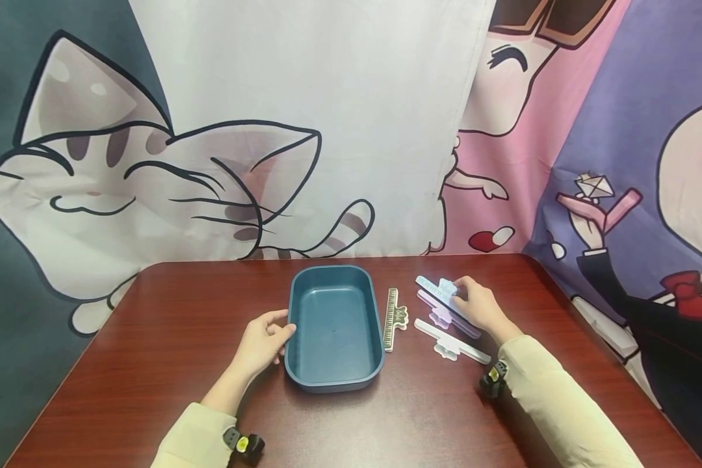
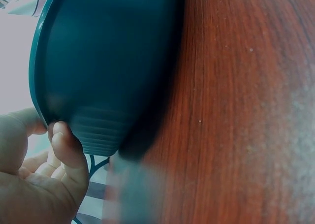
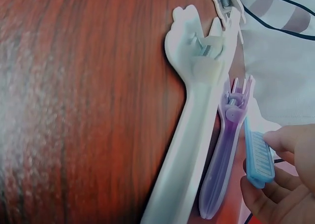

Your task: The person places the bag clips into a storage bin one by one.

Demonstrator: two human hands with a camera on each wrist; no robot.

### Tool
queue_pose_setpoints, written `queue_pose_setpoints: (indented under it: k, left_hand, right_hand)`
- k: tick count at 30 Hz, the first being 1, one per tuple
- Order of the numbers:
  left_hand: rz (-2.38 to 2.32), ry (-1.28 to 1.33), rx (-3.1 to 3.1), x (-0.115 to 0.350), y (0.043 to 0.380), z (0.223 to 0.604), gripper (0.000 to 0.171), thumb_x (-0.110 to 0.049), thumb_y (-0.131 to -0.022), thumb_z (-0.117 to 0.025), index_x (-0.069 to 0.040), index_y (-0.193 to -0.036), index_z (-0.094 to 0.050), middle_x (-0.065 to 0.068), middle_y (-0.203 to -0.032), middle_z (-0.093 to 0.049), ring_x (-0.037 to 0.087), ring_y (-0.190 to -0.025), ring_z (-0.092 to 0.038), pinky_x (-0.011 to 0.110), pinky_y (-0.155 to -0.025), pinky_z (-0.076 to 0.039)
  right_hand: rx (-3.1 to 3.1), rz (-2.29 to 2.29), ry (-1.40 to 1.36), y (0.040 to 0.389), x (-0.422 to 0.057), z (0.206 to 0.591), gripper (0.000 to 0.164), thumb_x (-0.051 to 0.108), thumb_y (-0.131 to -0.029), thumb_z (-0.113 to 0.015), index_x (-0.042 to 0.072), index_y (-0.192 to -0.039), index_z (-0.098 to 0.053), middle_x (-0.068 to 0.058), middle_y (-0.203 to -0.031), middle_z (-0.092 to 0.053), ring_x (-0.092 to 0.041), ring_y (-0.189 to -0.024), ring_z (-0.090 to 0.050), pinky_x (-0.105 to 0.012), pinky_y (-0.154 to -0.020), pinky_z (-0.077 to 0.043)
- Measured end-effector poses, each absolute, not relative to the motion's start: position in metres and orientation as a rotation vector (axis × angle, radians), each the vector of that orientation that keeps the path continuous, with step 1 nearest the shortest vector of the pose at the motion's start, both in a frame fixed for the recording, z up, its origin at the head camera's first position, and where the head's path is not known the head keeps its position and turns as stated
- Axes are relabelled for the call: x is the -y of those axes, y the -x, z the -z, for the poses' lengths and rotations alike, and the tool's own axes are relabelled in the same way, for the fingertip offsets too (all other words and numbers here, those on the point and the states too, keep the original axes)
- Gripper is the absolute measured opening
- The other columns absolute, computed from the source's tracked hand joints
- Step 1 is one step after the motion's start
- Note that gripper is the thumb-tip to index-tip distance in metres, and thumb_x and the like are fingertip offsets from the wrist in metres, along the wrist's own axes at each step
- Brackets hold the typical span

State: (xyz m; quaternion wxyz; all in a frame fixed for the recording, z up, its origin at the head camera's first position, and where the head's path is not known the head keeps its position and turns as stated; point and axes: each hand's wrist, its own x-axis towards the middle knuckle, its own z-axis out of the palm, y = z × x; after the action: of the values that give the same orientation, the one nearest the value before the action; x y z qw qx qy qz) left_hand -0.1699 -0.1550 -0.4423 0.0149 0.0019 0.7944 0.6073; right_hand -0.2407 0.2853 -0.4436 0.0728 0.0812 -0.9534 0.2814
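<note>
A dark blue rectangular plastic basin [image 1: 335, 325] stands upright on the table. My left hand [image 1: 260, 344] pinches its left rim between thumb and fingers; the left wrist view shows the thumb against the basin's outer wall [image 2: 108, 56]. At the right, my right hand [image 1: 481, 308] grips a light blue sealing clip [image 1: 435, 289], with thumb on one side and fingers on the other in the right wrist view. A purple sealing clip [image 3: 221, 165] lies close beside it. Nearer my body lies a white sealing clip [image 1: 452, 342].
A cream clip with dark markings [image 1: 390, 320] lies just right of the basin. All this is on a reddish-brown wooden table [image 1: 169, 364]. A cartoon-printed cloth [image 1: 357, 130] hangs behind the table's far edge.
</note>
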Motion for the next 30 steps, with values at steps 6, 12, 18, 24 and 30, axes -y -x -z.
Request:
queue_pose_setpoints:
  k: [6, 12, 18, 24, 30]
  left_hand:
    - [-1.891, -0.003, -2.469, 0.154, 0.171, 0.442, 0.044, -0.001, -0.095, -0.067, 0.015, -0.134, -0.054, 0.004, -0.058, -0.053, 0.013, -0.043, -0.045, 0.021, -0.04, -0.042]
    - [-1.882, -0.005, -2.481, 0.154, 0.17, 0.442, 0.044, -0.001, -0.095, -0.067, 0.014, -0.134, -0.054, 0.004, -0.057, -0.052, 0.014, -0.043, -0.045, 0.021, -0.04, -0.043]
    - [-1.871, -0.019, -2.489, 0.155, 0.17, 0.442, 0.044, -0.001, -0.095, -0.067, 0.014, -0.134, -0.054, 0.004, -0.057, -0.051, 0.014, -0.043, -0.045, 0.022, -0.04, -0.043]
    - [-1.881, -0.02, -2.481, 0.155, 0.17, 0.441, 0.044, -0.001, -0.095, -0.067, 0.014, -0.134, -0.054, 0.004, -0.057, -0.051, 0.015, -0.043, -0.045, 0.022, -0.04, -0.043]
    - [-1.883, -0.003, -2.475, 0.154, 0.169, 0.44, 0.044, -0.002, -0.095, -0.067, 0.014, -0.134, -0.055, 0.004, -0.057, -0.052, 0.014, -0.044, -0.045, 0.023, -0.041, -0.043]
  right_hand:
    - [2.879, -0.902, -0.176, 0.242, -0.281, 0.443, 0.029, 0.006, -0.093, -0.064, -0.009, -0.117, -0.058, -0.031, -0.11, -0.066, -0.046, -0.102, -0.066, -0.061, -0.095, -0.05]
    - [2.88, -0.9, -0.123, 0.244, -0.277, 0.445, 0.027, 0.01, -0.096, -0.066, -0.008, -0.115, -0.058, -0.028, -0.102, -0.067, -0.043, -0.095, -0.063, -0.059, -0.089, -0.05]
    - [2.847, -0.903, -0.073, 0.245, -0.274, 0.445, 0.025, 0.012, -0.097, -0.063, -0.008, -0.11, -0.06, -0.026, -0.1, -0.066, -0.041, -0.091, -0.06, -0.057, -0.086, -0.049]
    - [2.848, -0.96, -0.02, 0.245, -0.272, 0.442, 0.034, 0.013, -0.098, -0.059, -0.012, -0.121, -0.059, -0.031, -0.112, -0.065, -0.045, -0.1, -0.061, -0.059, -0.092, -0.049]
    - [2.869, -1.04, 0.074, 0.245, -0.269, 0.438, 0.043, 0.015, -0.097, -0.06, -0.016, -0.127, -0.061, -0.034, -0.118, -0.065, -0.042, -0.101, -0.065, -0.049, -0.088, -0.056]
